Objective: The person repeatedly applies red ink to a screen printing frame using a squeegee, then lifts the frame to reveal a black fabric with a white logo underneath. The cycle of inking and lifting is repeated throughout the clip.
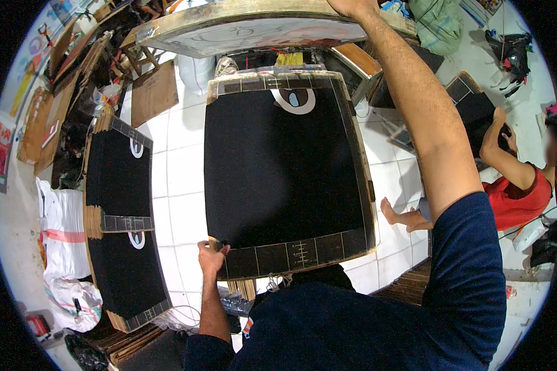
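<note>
Now the left hand (212, 258) pinches the board (266, 261) near-left; right hand (356, 7), cropped, can't tell; a slipping frame (247, 17) could skew the black cloth (284, 173).

Two hands are counted: one left hand (211, 262) and one right hand (356, 7). At the left hand's fingers (203, 247), one black-covered board (281, 173) is found; on it, one eye motif (298, 102) and two ruled strips (275, 256) are counted. Well left of those fingers, two black-topped piles (120, 179) are seen, each marked with one motif; their layers cannot be counted. Far beyond the fingers, one raised frame (260, 32) and one green sack (436, 28) are counted; well to their right, one co-worker (520, 195).
</note>
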Demonstrator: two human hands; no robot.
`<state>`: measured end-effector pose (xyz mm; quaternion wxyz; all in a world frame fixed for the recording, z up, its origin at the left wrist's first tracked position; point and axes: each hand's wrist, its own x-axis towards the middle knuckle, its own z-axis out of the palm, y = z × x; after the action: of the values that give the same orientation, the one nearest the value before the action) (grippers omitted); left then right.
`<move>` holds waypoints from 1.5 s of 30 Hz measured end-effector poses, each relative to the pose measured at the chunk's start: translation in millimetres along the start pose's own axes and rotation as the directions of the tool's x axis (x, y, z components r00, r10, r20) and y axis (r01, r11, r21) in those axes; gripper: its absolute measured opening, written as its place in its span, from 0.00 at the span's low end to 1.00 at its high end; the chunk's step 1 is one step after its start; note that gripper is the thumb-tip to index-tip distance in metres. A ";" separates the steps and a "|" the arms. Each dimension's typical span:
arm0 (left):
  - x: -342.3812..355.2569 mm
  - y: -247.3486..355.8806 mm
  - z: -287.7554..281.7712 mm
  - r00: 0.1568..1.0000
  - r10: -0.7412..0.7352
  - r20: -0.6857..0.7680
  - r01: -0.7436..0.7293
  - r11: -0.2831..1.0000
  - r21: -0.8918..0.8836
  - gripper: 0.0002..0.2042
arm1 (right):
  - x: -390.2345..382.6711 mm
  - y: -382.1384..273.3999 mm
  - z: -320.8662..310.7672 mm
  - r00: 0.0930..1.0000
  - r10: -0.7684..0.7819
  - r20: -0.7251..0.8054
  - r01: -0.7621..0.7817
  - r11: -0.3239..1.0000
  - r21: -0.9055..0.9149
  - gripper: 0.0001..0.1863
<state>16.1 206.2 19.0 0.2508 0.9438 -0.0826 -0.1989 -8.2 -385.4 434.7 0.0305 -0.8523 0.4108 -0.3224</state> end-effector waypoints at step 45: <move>59.2 167.2 123.5 0.706 0.701 -0.101 -0.589 0.660 0.467 0.42 | -46.2 229.9 337.7 0.811 -0.274 0.518 0.277 0.958 0.073 0.19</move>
<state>9.0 -7.2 -14.3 0.1156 0.8991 -0.4184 0.0573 8.5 -575.9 70.7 0.0914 -0.9580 0.2603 -0.0784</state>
